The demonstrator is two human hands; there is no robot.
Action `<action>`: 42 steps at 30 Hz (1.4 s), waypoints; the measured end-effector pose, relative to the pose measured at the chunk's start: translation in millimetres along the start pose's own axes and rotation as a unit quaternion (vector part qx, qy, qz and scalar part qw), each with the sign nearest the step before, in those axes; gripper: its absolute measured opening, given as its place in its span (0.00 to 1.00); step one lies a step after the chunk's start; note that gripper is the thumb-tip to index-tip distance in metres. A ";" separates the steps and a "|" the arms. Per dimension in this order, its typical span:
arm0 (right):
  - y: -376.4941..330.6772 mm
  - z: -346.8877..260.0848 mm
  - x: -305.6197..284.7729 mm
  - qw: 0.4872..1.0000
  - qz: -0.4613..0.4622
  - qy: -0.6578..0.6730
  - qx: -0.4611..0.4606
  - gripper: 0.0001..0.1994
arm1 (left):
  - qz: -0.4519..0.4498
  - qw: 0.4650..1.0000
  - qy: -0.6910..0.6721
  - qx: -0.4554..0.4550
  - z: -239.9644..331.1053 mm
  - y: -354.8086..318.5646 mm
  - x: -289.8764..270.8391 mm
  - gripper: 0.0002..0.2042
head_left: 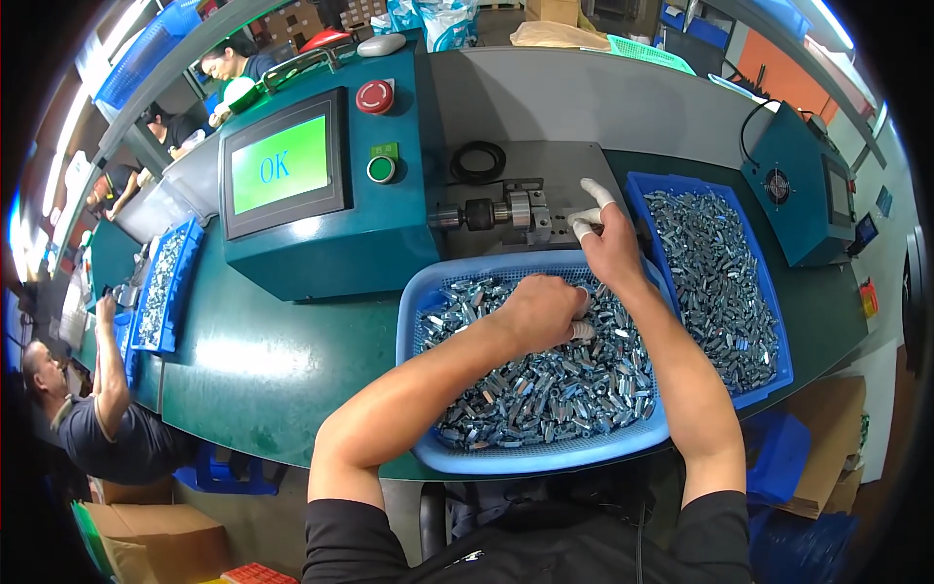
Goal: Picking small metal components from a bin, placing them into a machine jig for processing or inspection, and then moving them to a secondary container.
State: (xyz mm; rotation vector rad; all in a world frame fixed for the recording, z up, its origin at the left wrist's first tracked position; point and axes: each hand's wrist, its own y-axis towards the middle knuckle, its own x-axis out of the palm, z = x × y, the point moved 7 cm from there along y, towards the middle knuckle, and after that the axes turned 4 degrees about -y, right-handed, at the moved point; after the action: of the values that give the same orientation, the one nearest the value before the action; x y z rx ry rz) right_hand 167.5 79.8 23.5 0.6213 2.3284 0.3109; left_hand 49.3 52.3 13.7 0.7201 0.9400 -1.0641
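My left hand (541, 313) reaches down into a light blue plastic basket (538, 461), fingers curled together over a heap of small shiny metal parts (545, 394). Whatever lies between its fingertips is too hidden to make out. White finger covers sit on its fingertips. My right hand (613, 241) is raised beyond the basket's far right edge, beside the metal fixture (530, 214) of a teal machine (321, 255). Its covered fingers are spread, the index finger stretched forward, and nothing shows in its grasp.
The machine carries a lit green screen (280, 165), a red stop button (375, 96) and a green button (380, 169). On the right, a darker blue tray (773, 326) holds more metal parts. Another teal machine (793, 185) stands beyond it. A co-worker (117, 419) sits at the left.
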 end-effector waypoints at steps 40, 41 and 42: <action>34.8 -45.3 -5.7 0.939 -0.003 -0.343 0.002 0.14 | 0.042 0.998 0.040 0.036 -6.6 -1.4 5.1 0.10; 34.8 -37.9 -21.1 0.938 0.015 -0.347 0.018 0.15 | 0.050 0.997 0.031 0.041 -5.4 -2.1 1.6 0.10; 34.0 -25.6 -36.5 0.927 0.014 -0.372 0.046 0.15 | 0.049 0.998 0.026 0.040 -9.2 -1.5 2.1 0.10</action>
State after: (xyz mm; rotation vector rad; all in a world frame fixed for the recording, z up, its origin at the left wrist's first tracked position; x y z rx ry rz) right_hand 185.3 88.9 75.9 0.6728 1.6056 -0.0336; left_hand 45.7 58.8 7.7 0.8552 0.9007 -1.0042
